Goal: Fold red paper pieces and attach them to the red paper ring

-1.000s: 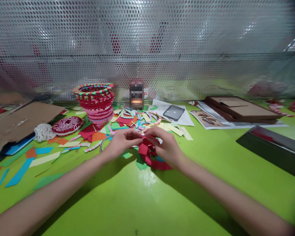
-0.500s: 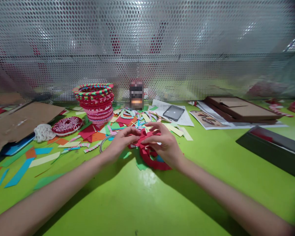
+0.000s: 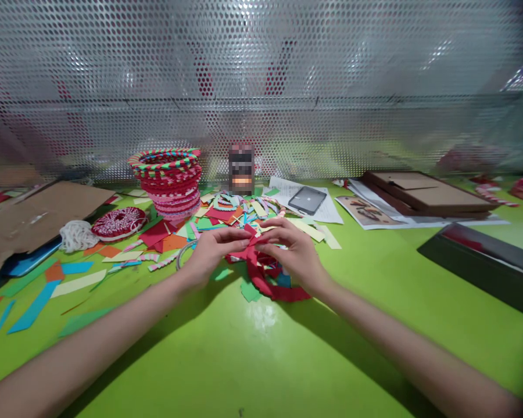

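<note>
Both hands meet near the middle of the green table (image 3: 261,360), pinching a red paper strip (image 3: 258,277). My left hand (image 3: 210,251) has thumb and index finger pressed together on the strip's left part. On the other side my right hand (image 3: 300,251) grips it with thumb and fingers, close to the left fingertips. The strip is folded or crossed between them, and its long tail curves down and right onto the table, below my right hand. Green scraps (image 3: 250,291) and a blue scrap (image 3: 284,280) lie around the tail. A grey ring (image 3: 182,255) sits partly behind my left hand.
Loose colored paper pieces (image 3: 78,280) spread left and behind the hands. A stack of striped rings (image 3: 176,194), white yarn (image 3: 77,235) and a red-white disc (image 3: 119,222) stand left. Rightward are a tablet-like device (image 3: 307,200), a brown frame (image 3: 431,191) and a dark box (image 3: 483,264).
My right-hand fingers have closed in from a spread pose to a pinch on the red paper strip. My left fingertips have moved slightly right, and the strip's tail has shifted a little.
</note>
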The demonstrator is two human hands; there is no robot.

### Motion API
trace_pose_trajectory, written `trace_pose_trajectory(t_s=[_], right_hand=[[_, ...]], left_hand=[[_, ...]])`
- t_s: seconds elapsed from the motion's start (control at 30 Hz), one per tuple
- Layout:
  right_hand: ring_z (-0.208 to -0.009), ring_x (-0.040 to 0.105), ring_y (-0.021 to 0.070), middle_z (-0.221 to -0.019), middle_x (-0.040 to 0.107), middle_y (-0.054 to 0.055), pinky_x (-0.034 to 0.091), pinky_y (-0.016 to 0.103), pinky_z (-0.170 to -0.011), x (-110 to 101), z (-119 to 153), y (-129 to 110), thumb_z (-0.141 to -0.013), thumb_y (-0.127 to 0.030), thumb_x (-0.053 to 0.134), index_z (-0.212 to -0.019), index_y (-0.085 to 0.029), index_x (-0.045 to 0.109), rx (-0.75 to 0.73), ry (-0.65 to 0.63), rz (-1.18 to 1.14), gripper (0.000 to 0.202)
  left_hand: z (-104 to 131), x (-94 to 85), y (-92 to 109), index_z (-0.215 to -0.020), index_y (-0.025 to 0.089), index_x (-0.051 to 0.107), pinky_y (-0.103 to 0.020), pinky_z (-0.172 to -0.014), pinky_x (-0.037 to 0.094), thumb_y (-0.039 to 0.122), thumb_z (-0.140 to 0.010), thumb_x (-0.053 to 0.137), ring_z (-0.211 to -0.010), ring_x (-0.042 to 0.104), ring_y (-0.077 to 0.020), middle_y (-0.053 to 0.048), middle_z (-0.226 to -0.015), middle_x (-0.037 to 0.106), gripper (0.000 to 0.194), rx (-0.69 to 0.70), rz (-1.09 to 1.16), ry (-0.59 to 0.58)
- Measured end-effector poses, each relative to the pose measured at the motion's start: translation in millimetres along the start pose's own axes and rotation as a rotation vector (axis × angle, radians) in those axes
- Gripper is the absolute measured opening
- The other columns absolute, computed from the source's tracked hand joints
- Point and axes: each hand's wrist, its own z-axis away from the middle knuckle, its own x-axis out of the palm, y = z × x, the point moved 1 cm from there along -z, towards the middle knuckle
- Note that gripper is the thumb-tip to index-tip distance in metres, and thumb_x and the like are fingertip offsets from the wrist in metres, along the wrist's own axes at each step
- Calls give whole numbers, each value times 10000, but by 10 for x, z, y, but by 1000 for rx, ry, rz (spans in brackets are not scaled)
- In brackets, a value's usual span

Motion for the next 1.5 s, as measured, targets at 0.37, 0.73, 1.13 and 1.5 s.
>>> trace_pose_trajectory(t_s=[0.37,0.73,1.13,1.5], right_hand=[[-537,595,125,-628,642,2,474,271,-534,78,71,28,-638,-368,808,-698,-180,639,562,26,-407,260],[-631,679,162,-677,701,4,536,310,-659,79,82,31,-570,-247,845,-866,-192,619,566,83,-533,376],[-779,700,200,-781,732,77,564,351,-801,103,33,-15,-705,-385,766,-705,-179,739,675,-61,-689,208],[-619,639,145,-744,718,45,523,278,-589,37,29,30,-536,-288,864,-702,-185,740,604,49,-483,231]], left_hand=[[67,64,65,-799,203,758,-346,-801,504,314,-561,853,-817,659,-201,-53,-873,746,279,13,-67,66],[70,57,52,-719,201,744,-358,-789,506,212,-582,812,-731,646,-177,-32,-763,726,153,-16,-55,76],[40,-17,43,-564,183,709,-331,-758,521,136,-622,711,-757,652,-191,-51,-755,727,75,262,-185,-6],[29,-8,77,-768,238,755,-407,-966,444,171,-685,759,-1067,597,-228,-71,-1113,663,107,408,-439,-147]])
